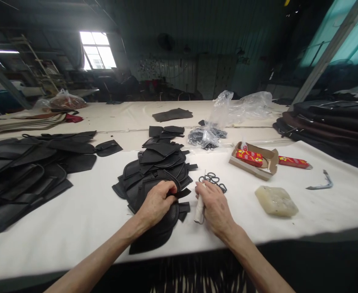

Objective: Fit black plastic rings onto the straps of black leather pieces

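Note:
My left hand (159, 200) is closed, thumb and fingers pinching the edge of a black leather piece (154, 240) at the near end of a pile. More black leather pieces (159, 154) with piped edges and short straps overlap beyond it. In my right hand (215, 205) is an awl-like tool with a pale wrapped handle (199, 209); its thin tip points away from me. Several black rings (212, 177) lie just past the right fingertips, some partly hidden by the hand. Whether those fingers touch a ring, I cannot tell.
To the left spreads a bigger heap of black leather pieces (23, 175). On the right are a cardboard box (252, 171) with red packets, a yellowish block (276, 201) and a bent metal tool (323, 183). Plastic-bagged black parts (205, 136) lie farther back, dark stacked goods (331, 126) far right.

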A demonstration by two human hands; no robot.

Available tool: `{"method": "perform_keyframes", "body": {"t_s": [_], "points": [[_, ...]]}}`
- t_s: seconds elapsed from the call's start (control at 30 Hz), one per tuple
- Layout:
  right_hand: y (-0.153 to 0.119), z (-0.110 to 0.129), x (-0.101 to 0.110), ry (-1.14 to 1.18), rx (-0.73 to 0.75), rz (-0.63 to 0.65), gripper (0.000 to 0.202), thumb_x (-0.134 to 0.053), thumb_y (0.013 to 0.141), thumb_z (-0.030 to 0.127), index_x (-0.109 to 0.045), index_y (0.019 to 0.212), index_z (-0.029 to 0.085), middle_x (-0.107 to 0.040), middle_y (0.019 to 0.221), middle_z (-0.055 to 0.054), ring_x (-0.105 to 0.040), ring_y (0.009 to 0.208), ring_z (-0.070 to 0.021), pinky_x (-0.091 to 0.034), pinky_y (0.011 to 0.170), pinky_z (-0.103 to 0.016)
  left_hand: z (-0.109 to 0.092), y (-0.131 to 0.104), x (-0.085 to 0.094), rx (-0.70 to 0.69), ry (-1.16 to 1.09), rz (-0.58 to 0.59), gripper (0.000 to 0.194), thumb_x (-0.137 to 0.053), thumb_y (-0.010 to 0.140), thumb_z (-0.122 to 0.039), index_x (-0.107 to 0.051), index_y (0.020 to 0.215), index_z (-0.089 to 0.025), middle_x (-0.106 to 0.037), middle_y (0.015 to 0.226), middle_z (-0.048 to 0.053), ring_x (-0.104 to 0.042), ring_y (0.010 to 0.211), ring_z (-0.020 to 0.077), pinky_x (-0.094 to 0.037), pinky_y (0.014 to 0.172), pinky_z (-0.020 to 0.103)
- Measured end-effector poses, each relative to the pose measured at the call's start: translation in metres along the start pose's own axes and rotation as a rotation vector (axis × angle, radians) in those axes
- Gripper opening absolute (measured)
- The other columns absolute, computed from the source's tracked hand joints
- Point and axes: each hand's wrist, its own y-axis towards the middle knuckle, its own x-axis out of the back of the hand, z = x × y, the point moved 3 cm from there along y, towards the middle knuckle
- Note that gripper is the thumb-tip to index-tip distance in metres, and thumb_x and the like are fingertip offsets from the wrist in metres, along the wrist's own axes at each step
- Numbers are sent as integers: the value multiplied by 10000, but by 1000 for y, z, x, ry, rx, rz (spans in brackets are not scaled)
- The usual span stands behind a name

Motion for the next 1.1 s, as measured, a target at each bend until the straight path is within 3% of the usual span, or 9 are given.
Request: {"method": "perform_keyframes", "body": {"t_s": [0.13,0.3,0.47,0.57,0.73,0.9,0.97,1.03,1.1], "points": [[9,-5,-13,-32,74,76,390,-403,715,-76,-584,964,165,-669,950,-110,-492,1121,-296,-291,1003,-513,12,-3,3,36,-133,-41,73,-465,718,-196,-422,661,-212,-433,668,-41,-437,657,142,-357,643,260],[-5,-14,-6,20,148,106,371,-345,737,-81,-554,856,201,-633,790,-32,-588,820,-176,-338,994,-427,13,-8,10,174,-407,-111,119,-532,710,-237,-428,661,-203,-410,626,-63,-392,606,116,-335,593,236],[-28,-26,7,104,177,45,320,-353,754,-34,-518,858,220,-651,880,-37,-597,902,-178,-357,994,-423,-17,-17,21,218,-527,-148,180,-580,721,-252,-423,650,-199,-374,602,-76,-340,581,97,-301,554,215],[-39,-35,15,132,136,-7,306,-367,743,-11,-530,859,220,-656,933,-54,-589,957,-197,-437,902,-398,-39,-23,19,217,-588,-115,182,-578,738,-258,-428,657,-197,-382,604,-76,-342,583,92,-304,549,208],[-55,-43,28,146,-30,-95,284,-407,727,27,-576,860,213,-651,954,-59,-603,913,-201,-497,764,-324,-59,-40,-2,256,-714,4,161,-574,758,-262,-443,693,-194,-411,620,-69,-360,585,88,-317,547,204],[-58,-37,27,157,-202,-160,197,-430,812,116,-576,913,201,-637,768,-14,-619,704,-166,-494,650,-271,-48,-62,-44,350,-805,120,190,-564,772,-264,-406,690,-199,-344,566,-82,-282,500,71,-251,471,202],[-54,-35,22,152,-231,-168,152,-450,828,155,-571,908,199,-630,749,-10,-611,686,-167,-482,639,-268,-35,-65,-57,280,-722,-2,168,-537,800,-257,-422,694,-196,-367,584,-73,-316,506,75,-293,495,206],[-47,-32,16,138,-229,-163,118,-464,824,165,-567,870,200,-633,789,-27,-600,727,-176,-468,664,-274,-25,-66,-62,103,-545,-152,126,-509,826,-241,-468,718,-190,-433,633,-49,-403,562,92,-357,568,218],[-41,-30,12,119,-200,-140,117,-468,806,145,-566,834,201,-625,804,-40,-579,754,-186,-447,687,-282,-19,-64,-64,-83,-390,-218,97,-492,839,-209,-497,745,-188,-486,681,-30,-467,627,108,-387,630,225]]}}
